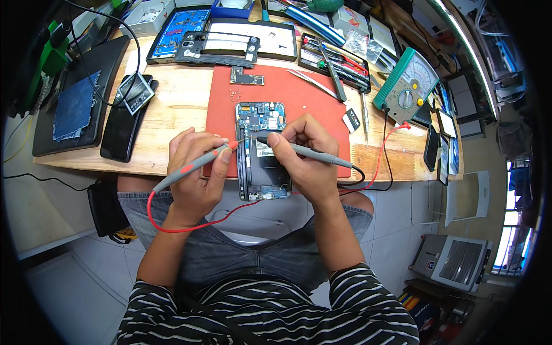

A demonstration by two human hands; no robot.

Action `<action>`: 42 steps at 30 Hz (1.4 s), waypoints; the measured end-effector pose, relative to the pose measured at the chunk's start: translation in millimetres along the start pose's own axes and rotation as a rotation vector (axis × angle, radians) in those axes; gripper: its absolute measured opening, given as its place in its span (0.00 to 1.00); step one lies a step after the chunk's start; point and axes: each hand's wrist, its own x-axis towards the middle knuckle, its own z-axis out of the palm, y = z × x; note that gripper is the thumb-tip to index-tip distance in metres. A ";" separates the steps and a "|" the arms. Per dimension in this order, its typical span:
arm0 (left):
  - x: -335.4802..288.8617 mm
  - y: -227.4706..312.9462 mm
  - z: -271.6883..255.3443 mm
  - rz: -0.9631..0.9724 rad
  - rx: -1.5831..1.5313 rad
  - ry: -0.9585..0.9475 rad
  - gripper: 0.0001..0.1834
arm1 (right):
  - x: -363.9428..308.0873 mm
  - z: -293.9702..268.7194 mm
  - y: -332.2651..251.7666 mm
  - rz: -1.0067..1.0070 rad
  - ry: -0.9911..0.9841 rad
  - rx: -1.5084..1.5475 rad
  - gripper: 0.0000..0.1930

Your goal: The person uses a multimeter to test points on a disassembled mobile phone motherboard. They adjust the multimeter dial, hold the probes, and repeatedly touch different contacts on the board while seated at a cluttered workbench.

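Observation:
My left hand [195, 167] is closed round a red-and-grey multimeter probe [192, 167], its tip at the left side of an opened phone [269, 172]. In my right hand [310, 152] is a grey-and-black multimeter probe [313, 154], pointing left at nearly the same spot. Whether the tips touch the phone I cannot tell. The phone shows a blue circuit board [261, 117] at its far end and a dark battery area below; its near end juts past the table edge. Red and black leads run to a green analog multimeter [407, 86] at the right.
An orange-red mat [218, 95] lies under the work, with a small L-shaped board [247, 76], tiny screws [234, 94] and tweezers [313, 82] on it. Beyond stand a phone frame [218, 49] and a tool tray [333, 63]. A black phone [123, 135] lies left.

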 end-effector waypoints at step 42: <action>-1.1 0.0 -2.3 0.004 -0.045 0.002 0.09 | -0.5 -0.2 3.1 0.041 0.034 0.089 0.09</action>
